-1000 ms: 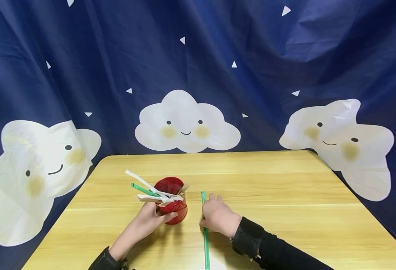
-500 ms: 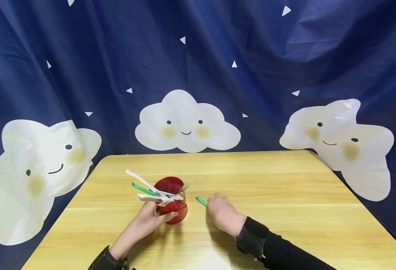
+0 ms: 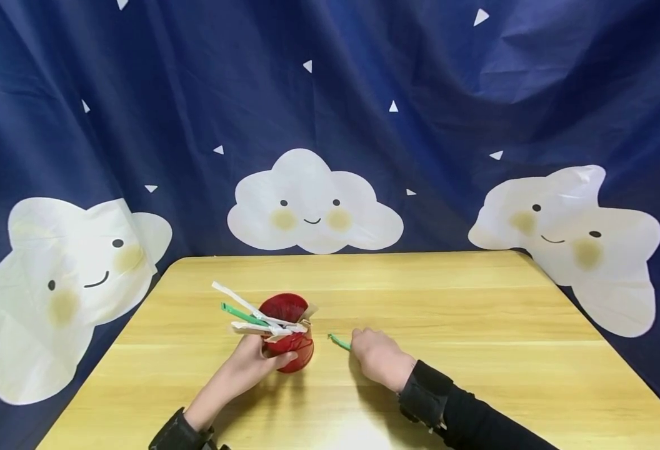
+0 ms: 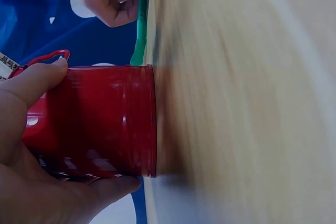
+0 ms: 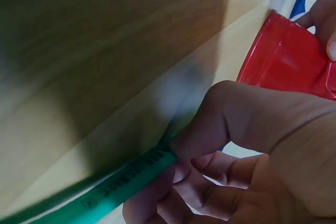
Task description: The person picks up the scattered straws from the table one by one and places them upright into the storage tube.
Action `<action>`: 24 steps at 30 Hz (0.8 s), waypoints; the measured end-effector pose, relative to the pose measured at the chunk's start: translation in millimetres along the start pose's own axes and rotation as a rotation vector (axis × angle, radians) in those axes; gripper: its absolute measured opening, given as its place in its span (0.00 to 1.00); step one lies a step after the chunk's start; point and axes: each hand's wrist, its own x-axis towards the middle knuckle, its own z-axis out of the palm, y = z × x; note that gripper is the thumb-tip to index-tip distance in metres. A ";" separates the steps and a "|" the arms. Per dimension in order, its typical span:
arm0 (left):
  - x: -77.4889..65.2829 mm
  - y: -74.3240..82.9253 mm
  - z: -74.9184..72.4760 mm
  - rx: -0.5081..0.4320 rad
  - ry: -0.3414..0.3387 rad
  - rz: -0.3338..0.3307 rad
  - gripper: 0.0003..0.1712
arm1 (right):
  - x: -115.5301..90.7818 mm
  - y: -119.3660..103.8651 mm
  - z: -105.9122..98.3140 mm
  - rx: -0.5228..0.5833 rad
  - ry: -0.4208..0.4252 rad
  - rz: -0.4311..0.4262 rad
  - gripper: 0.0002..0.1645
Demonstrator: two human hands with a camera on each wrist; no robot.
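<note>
My left hand (image 3: 245,369) grips a small red pail (image 3: 300,355) by its side, fingers wrapped around it and thumb at the front. In the left wrist view the pail's (image 4: 94,119) base sits at the tabletop. Several thin wrapped sticks that look like straws, white ones (image 3: 239,299) and a green one (image 3: 244,314), lean out of it toward the left. Right of the pail, my right hand (image 3: 383,359) pinches another green wrapped straw (image 3: 338,341) between thumb and fingers. Dark printing shows on this straw's wrapper (image 5: 123,184) in the right wrist view, low over the wood.
The pale wooden table (image 3: 476,312) stretches out on all sides of the hands. Behind it hangs a dark blue curtain (image 3: 364,81) with smiling clouds and small white triangles. A thin red handle (image 4: 50,55) stands off the pail's side.
My right hand has taken the green straw up from where it lay lengthwise on the table and shifted slightly right. The straw now slants, mostly behind the hand. My left hand holds still.
</note>
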 end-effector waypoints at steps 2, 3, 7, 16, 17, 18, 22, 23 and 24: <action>0.6 0.3 -0.1 0.007 0.004 0.008 0.37 | -0.4 1.0 -0.9 0.008 -0.002 -0.010 0.11; 0.6 0.3 -0.1 0.008 0.006 0.010 0.37 | -0.4 1.3 -1.4 0.012 -0.003 -0.018 0.12; 0.4 0.6 0.1 0.006 0.001 0.027 0.37 | -2.1 3.8 -3.4 0.074 -0.005 -0.069 0.15; -1.7 -0.9 0.2 -0.008 -0.001 0.030 0.38 | 11.2 11.3 -18.0 0.343 0.102 -0.204 0.10; -1.9 -1.0 0.1 -0.006 -0.001 0.026 0.38 | 13.8 11.6 -20.8 0.366 0.129 -0.199 0.10; -2.0 -1.0 0.0 -0.007 -0.002 0.022 0.38 | 16.2 11.7 -23.9 0.395 0.155 -0.188 0.10; -1.2 -0.9 -0.6 -0.004 -0.008 0.012 0.37 | 21.8 12.9 -39.6 0.525 0.275 -0.166 0.13; -0.6 -0.7 -0.7 -0.007 -0.012 0.010 0.37 | 22.5 13.4 -43.9 0.569 0.314 -0.170 0.13; 0.1 -0.6 -0.8 -0.007 -0.015 0.010 0.36 | 22.9 13.9 -48.0 0.617 0.354 -0.176 0.14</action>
